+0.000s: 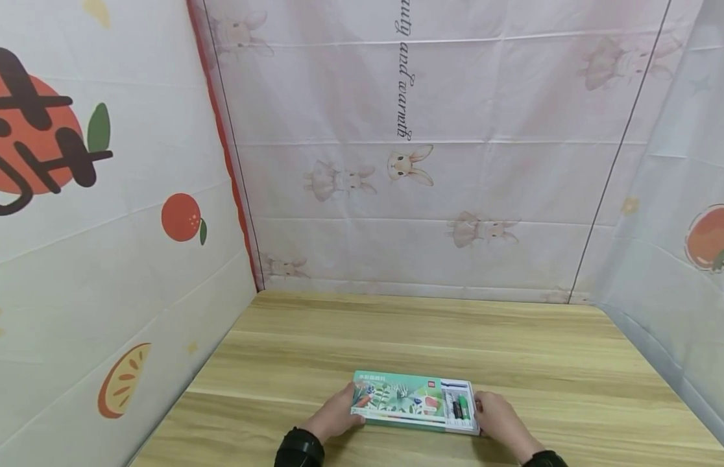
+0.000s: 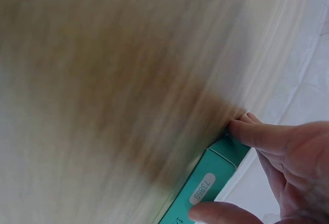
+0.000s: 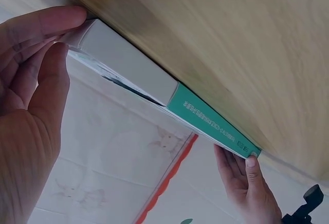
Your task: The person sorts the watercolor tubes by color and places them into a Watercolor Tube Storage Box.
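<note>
A flat paint-set box lies near the table's front edge in the head view. Its green printed sleeve (image 1: 399,392) covers most of a white inner tray (image 1: 462,428), whose right end sticks out. In that exposed part lie a green tube (image 1: 464,407) and a black tube (image 1: 457,410). My left hand (image 1: 337,414) grips the sleeve's left end, thumb on the near green side (image 2: 221,167). At the other end my right hand (image 1: 502,420) pinches the tray's white end wall between thumb and fingers, seen closely in the right wrist view. The sleeve hides the remaining contents.
The wood-grain table (image 1: 432,331) extends beyond the box to a hanging cloth (image 1: 362,253) with rabbit prints. Fruit-printed cloths stand along the left (image 1: 134,279) and right (image 1: 671,279) sides. Dark bands (image 1: 300,447) circle both wrists.
</note>
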### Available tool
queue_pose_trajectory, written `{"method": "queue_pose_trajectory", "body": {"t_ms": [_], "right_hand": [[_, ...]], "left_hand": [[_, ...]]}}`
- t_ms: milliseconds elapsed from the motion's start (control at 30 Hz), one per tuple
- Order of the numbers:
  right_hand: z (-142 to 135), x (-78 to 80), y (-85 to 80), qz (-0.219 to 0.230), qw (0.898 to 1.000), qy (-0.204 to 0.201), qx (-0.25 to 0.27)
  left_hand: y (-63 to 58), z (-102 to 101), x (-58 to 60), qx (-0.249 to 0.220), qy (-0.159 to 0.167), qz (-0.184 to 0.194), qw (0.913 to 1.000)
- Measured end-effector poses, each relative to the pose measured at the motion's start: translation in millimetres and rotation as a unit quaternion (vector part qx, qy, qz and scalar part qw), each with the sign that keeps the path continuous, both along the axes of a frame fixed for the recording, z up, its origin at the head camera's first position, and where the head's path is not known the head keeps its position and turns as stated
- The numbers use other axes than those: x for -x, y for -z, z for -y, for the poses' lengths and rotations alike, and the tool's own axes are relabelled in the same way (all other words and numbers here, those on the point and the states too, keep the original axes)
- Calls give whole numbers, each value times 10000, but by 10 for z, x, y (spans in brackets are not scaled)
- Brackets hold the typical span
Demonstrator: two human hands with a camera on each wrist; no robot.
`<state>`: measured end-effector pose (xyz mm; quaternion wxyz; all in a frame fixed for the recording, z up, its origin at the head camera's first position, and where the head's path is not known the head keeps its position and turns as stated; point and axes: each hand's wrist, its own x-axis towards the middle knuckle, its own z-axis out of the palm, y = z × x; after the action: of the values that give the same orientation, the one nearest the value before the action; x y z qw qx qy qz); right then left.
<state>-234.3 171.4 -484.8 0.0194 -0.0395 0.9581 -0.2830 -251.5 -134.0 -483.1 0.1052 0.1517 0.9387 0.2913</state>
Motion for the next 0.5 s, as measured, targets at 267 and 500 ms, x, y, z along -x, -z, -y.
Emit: {"method": "queue_pose_trajectory", "body": {"t_ms": [267, 500], "right_hand": [[34, -16, -35, 24, 10000, 2, 16], [58, -1, -37, 162, 9999, 40, 41]], "left_hand": [[-13, 1, -16, 33, 13, -24, 10000], [-31, 2, -13, 43, 38, -56, 10000]]}}
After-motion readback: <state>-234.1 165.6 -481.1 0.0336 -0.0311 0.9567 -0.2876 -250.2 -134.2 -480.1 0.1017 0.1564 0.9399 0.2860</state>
